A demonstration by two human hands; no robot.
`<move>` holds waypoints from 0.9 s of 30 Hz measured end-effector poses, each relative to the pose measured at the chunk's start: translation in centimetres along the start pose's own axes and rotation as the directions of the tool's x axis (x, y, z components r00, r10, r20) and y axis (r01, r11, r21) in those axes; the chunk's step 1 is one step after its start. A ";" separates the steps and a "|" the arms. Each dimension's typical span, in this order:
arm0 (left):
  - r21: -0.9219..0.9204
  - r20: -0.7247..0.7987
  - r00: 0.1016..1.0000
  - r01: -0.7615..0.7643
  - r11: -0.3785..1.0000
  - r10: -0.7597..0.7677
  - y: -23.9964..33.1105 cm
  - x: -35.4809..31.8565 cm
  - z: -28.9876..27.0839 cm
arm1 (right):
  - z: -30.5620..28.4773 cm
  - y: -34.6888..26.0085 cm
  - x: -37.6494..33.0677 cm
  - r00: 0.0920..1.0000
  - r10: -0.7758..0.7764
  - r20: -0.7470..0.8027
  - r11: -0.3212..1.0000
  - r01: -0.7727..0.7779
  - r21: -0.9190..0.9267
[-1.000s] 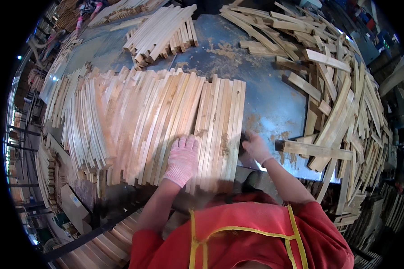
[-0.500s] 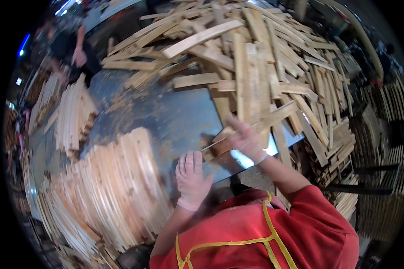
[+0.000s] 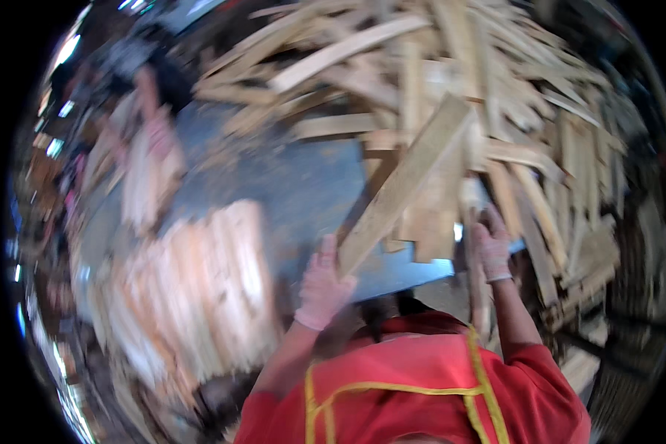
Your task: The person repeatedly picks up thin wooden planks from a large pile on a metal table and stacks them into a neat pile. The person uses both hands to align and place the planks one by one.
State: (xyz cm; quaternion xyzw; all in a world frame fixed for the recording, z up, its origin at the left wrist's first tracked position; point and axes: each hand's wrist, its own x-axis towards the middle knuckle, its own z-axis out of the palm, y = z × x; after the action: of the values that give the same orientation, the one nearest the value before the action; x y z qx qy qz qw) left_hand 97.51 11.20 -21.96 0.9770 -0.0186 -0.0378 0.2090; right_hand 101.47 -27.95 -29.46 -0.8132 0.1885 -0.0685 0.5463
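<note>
Red sleeves (image 3: 544, 388), yellow-edged apron (image 3: 399, 361)

Left hand (image 3: 325, 287) — now holding plank (image 3: 407, 181); right hand (image 3: 493, 244) — outward

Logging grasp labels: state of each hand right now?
Left hand: holding the near end of a wooden board.
Right hand: at a narrow wooden slat; blurred, grip cannot be told.

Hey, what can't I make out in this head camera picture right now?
Head view:
- Underside of the plank in the left hand: faces away from the camera.
- Right hand's hold: blur hides whether it grips the board beside it.
- Number of stacked strips: motion blur.
- Co-worker's hand: blurred.
- Bottom of the loose pile: covered by upper boards.
</note>
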 end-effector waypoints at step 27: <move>0.349 -0.578 0.615 0.780 0.519 -0.536 -33.8 -22.9 -15.6 | 34.7 -10.7 -21.4 0.642 0.286 0.711 0.957 -0.165 -0.237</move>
State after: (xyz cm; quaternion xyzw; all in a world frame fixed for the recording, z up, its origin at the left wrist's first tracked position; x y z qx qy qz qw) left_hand 76.62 49.55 -20.11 0.9053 0.3951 0.0916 -0.1261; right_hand 95.28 13.71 -31.28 -0.7795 0.0562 0.3491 0.5171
